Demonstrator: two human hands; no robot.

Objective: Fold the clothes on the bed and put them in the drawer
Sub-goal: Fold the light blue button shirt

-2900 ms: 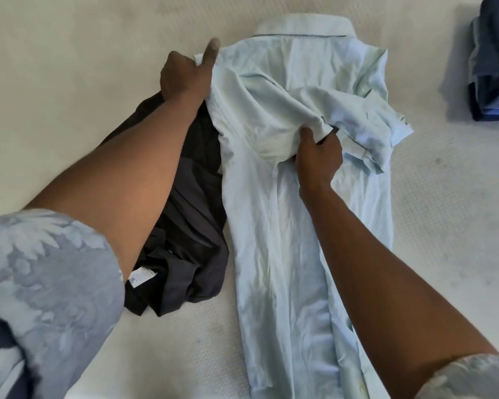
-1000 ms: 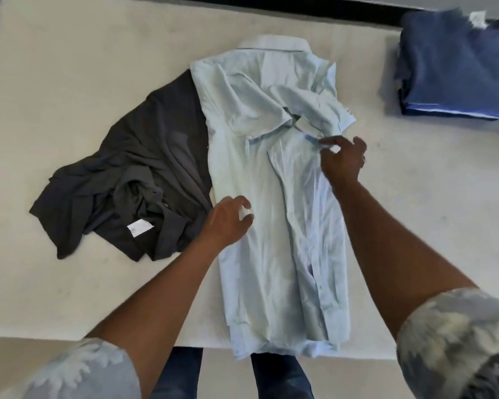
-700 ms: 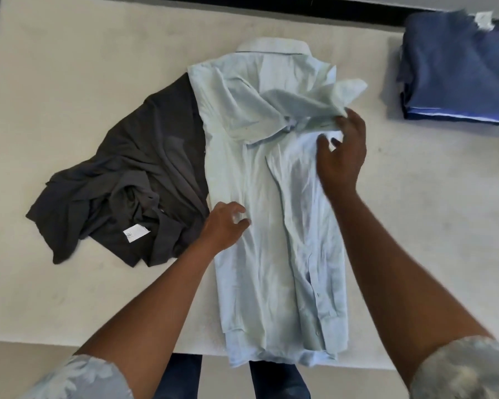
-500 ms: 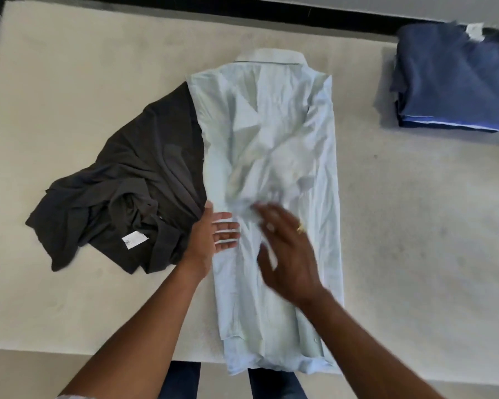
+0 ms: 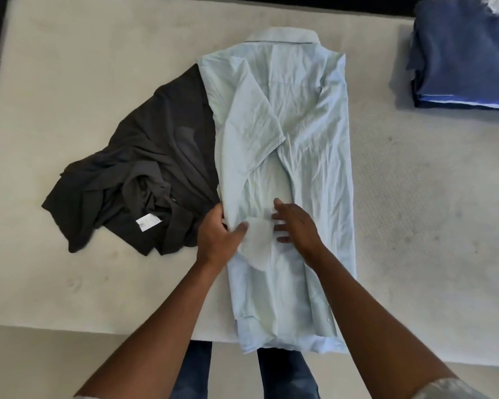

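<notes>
Left hand [image 5: 218,234]: curled round the left edge of the pale shirt [image 5: 300,110], thumb laid on top.
Right hand [image 5: 296,226]: laid flat at the shirt's middle, fingers spread.
Forearms [image 5: 162,326]: bare, converged over the shirt's lower half.

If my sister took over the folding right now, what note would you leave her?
Left hand: pinches the light blue shirt at its left edge, thumb on the sleeve end.
Right hand: fingers straight, resting on the shirt's middle.
Done: shirt lies on the bed, sides and sleeves folded in; folded blue pile far right.
Left: fold the shirt crosswise, fold the crumpled dark grey garment beside it, put everything in the drawer, which is out of view.
</notes>
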